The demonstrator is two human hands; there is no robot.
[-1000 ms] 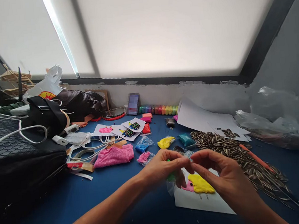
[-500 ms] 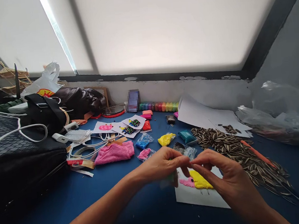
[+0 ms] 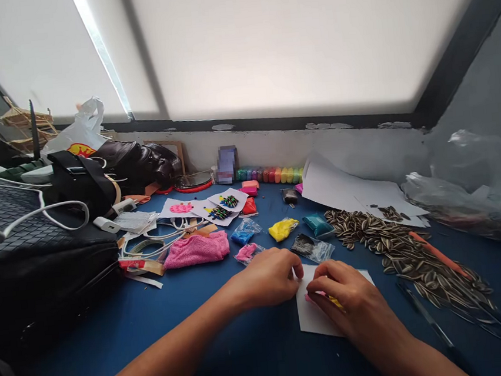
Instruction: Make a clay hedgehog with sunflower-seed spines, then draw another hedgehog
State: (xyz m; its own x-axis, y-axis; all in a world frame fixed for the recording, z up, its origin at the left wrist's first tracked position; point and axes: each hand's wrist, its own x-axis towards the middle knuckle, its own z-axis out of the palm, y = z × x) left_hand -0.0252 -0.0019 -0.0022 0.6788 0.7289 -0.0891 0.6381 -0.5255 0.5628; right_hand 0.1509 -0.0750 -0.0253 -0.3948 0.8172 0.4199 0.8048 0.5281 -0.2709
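A white sheet of paper [image 3: 314,318] lies in front of me, bearing pink clay [image 3: 309,297] and yellow clay [image 3: 335,302], both mostly hidden by my fingers. Over this clay, my right hand [image 3: 351,293] is closed, thumb and fingertips together just at the pink part. Whatever the pinch may contain is too small or hidden to name. My left hand [image 3: 270,276] rests by the paper's upper left edge, fingers curled downward; what they hold, if anything, does not show. Just beyond the hands are a bag of black clay [image 3: 312,247] and a bag of pink clay [image 3: 248,252].
Sunflower seeds [image 3: 398,250] are heaped at right, with an orange tool [image 3: 438,255] on them and a pen [image 3: 426,316] beside. Yellow clay, blue clay [image 3: 243,232] and a teal packet [image 3: 317,225] lie farther back. A pink cloth [image 3: 197,250] and black bag [image 3: 46,278] are left.
My hands, earlier touching fingertip to fingertip above the paper, have come apart. The right has lowered onto the clay figure; the left has moved to the paper's left edge.
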